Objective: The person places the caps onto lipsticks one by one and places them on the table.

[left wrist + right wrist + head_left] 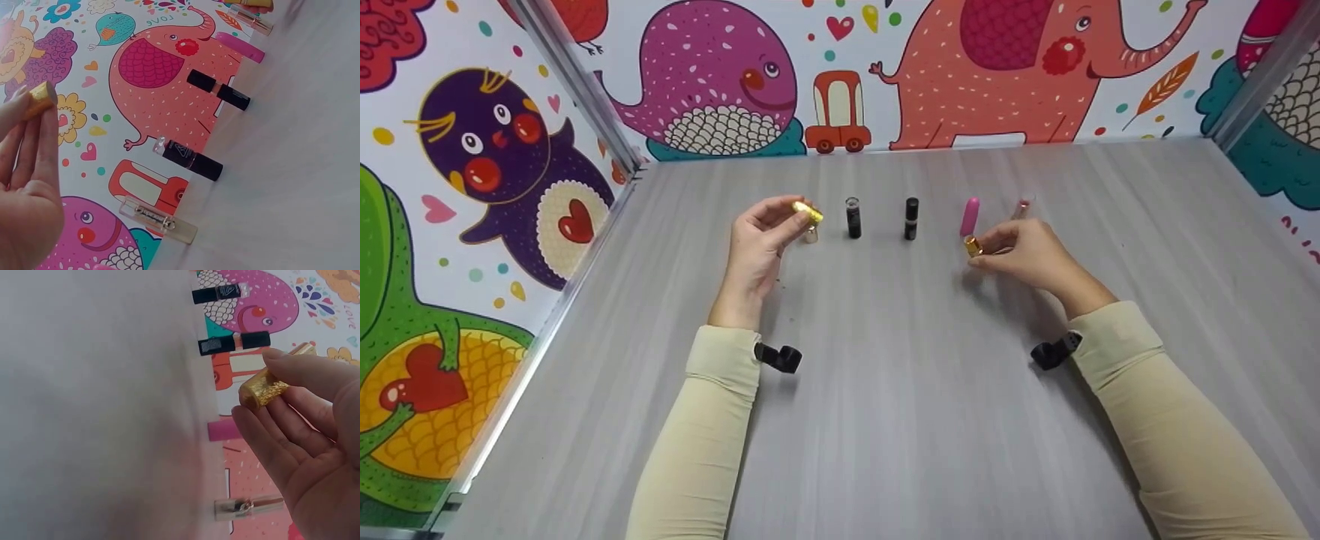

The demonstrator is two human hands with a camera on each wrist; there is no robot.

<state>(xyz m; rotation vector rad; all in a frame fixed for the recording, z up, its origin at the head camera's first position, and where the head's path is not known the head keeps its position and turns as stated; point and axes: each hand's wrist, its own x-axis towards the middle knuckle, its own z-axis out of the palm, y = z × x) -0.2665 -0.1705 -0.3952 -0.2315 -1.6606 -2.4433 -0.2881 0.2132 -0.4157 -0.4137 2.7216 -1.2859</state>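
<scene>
My left hand (pixel 757 244) pinches a shiny gold lipstick piece (pixel 808 213) between thumb and fingers, raised above the table; its grey end faces out in the left wrist view. My right hand (pixel 1027 255) holds another gold lipstick piece (pixel 263 389), textured and tilted, with a narrower smooth gold part at its upper end. The two pieces are well apart. Beyond the left hand stands a clear-topped lipstick (pixel 151 215), partly hidden in the head view. Behind the right hand are a pink tube (pixel 970 217) and a clear pinkish lipstick (pixel 1021 210).
Between the hands, farther back, stand a black lipstick with a clear top (pixel 853 218) and a black one with a pale band (pixel 911 219). The grey table (pixel 870 390) meets walls printed with cartoon animals at the back and left. Each sleeve cuff bears a black wrist camera (pixel 778 357).
</scene>
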